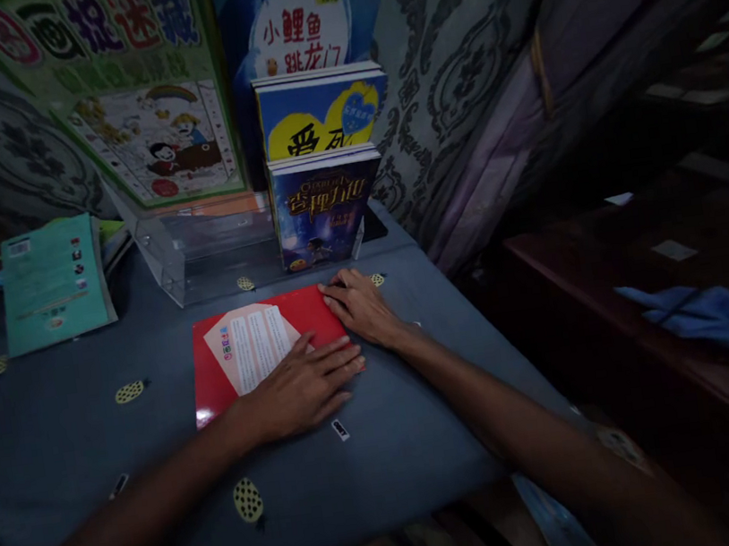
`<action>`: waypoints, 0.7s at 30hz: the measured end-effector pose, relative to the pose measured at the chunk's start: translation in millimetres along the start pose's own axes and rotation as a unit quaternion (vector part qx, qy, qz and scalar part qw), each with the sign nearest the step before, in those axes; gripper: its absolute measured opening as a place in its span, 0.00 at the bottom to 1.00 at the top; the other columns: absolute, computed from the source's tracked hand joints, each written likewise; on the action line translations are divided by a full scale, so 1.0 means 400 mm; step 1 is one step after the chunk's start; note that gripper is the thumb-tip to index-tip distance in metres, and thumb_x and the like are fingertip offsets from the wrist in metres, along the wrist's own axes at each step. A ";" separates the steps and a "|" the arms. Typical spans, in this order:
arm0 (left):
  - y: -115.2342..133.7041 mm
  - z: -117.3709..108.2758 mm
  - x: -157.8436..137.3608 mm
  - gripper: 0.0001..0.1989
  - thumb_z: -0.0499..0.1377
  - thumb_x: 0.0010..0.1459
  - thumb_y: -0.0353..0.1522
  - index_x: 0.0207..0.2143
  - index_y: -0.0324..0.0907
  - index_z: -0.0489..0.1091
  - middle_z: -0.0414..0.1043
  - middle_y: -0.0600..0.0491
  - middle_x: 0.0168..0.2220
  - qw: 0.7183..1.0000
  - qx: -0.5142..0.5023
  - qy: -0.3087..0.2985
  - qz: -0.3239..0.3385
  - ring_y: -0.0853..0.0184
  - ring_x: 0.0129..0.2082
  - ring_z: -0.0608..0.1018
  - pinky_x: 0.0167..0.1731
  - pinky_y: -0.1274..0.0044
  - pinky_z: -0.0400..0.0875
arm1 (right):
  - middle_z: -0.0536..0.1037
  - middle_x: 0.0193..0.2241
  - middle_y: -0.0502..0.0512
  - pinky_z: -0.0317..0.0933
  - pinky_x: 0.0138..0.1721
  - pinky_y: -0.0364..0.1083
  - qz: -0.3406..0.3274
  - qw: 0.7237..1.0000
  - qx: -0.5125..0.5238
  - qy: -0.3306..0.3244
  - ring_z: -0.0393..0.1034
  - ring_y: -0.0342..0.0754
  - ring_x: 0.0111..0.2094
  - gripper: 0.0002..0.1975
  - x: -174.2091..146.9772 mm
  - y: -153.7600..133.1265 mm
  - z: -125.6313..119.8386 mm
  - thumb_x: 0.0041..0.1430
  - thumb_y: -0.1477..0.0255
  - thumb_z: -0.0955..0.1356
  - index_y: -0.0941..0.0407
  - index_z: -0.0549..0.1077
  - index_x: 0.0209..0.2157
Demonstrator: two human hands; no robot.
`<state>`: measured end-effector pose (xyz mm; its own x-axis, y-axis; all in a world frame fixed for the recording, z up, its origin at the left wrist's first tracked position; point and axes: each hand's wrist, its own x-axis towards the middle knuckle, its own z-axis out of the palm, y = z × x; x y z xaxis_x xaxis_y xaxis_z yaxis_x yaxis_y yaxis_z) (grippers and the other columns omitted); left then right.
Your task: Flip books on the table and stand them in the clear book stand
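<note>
A red book [322, 313] with a pale printed panel lies flat on the blue-grey tablecloth [190, 532]. Across its lower right part rests my left hand [305, 381], palm down with the fingers stretched toward the right edge. My right hand [359, 305] lies on the book's upper right corner, fingers extended over the edge. Neither hand grasps anything; both press or rest on the cover. Just behind the book, a dark blue book [326, 215] stands upright in a clear acrylic stand [207, 263].
Behind it stand a blue-and-yellow book [321, 112], a green picture book [163, 147] and a blue book [302, 20]. Teal booklets [54, 285] lie at the left. The table's right edge borders a dark red surface [584, 287] bearing a blue cloth [710, 319].
</note>
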<state>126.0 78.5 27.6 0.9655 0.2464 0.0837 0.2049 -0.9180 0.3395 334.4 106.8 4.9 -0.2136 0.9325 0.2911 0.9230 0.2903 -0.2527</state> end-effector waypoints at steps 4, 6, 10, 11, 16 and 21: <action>-0.007 0.008 -0.005 0.24 0.45 0.70 0.31 0.66 0.48 0.55 0.58 0.49 0.66 1.000 0.007 0.000 0.006 0.61 0.67 0.59 0.66 0.57 0.43 | 0.72 0.45 0.63 0.60 0.48 0.54 -0.007 1.000 -0.006 0.001 0.64 0.56 0.45 0.19 -0.007 -0.003 0.002 0.68 0.68 0.60 0.58 0.73 0.54; -0.011 0.011 -0.006 0.25 0.46 0.69 0.28 0.67 0.49 0.54 0.58 0.50 0.66 1.000 0.017 -0.003 0.006 0.62 0.68 0.58 0.66 0.57 0.44 | 0.72 0.49 0.65 0.60 0.50 0.57 -0.023 1.000 -0.003 0.009 0.64 0.58 0.48 0.20 -0.012 -0.001 0.008 0.68 0.68 0.60 0.59 0.71 0.55; -0.011 0.012 -0.005 0.27 0.48 0.67 0.26 0.67 0.47 0.53 0.57 0.51 0.67 1.000 0.029 -0.012 0.003 0.63 0.69 0.56 0.67 0.57 0.45 | 0.69 0.58 0.66 0.59 0.55 0.59 -0.060 0.998 0.015 0.020 0.62 0.59 0.57 0.21 -0.015 0.006 0.023 0.68 0.69 0.59 0.60 0.69 0.58; -0.011 0.011 -0.004 0.27 0.48 0.66 0.26 0.67 0.46 0.53 0.56 0.50 0.67 0.999 0.029 -0.016 0.003 0.62 0.69 0.56 0.67 0.57 0.45 | 0.68 0.59 0.65 0.59 0.56 0.59 -0.062 0.998 0.018 0.020 0.62 0.58 0.57 0.21 -0.014 0.007 0.027 0.68 0.70 0.58 0.60 0.69 0.58; -0.008 0.005 -0.004 0.27 0.48 0.66 0.26 0.67 0.46 0.53 0.55 0.48 0.67 1.000 0.017 -0.020 -0.004 0.61 0.69 0.55 0.66 0.54 0.46 | 0.70 0.58 0.65 0.60 0.56 0.61 -0.059 0.997 0.043 0.017 0.64 0.57 0.57 0.21 -0.011 0.012 0.032 0.68 0.71 0.58 0.58 0.69 0.58; -0.003 0.013 0.003 0.24 0.46 0.69 0.27 0.66 0.42 0.54 0.56 0.45 0.67 0.999 0.027 -0.016 -0.021 0.59 0.68 0.57 0.65 0.52 0.48 | 0.73 0.56 0.65 0.60 0.57 0.61 -0.058 0.995 0.081 0.021 0.65 0.57 0.57 0.20 -0.016 0.012 0.028 0.68 0.71 0.58 0.58 0.72 0.56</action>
<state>127.9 78.3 22.5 0.9605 0.2754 0.0403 0.2524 -0.9229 0.2908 336.5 104.5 -8.5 -0.2994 0.8816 0.3650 0.8280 0.4301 -0.3597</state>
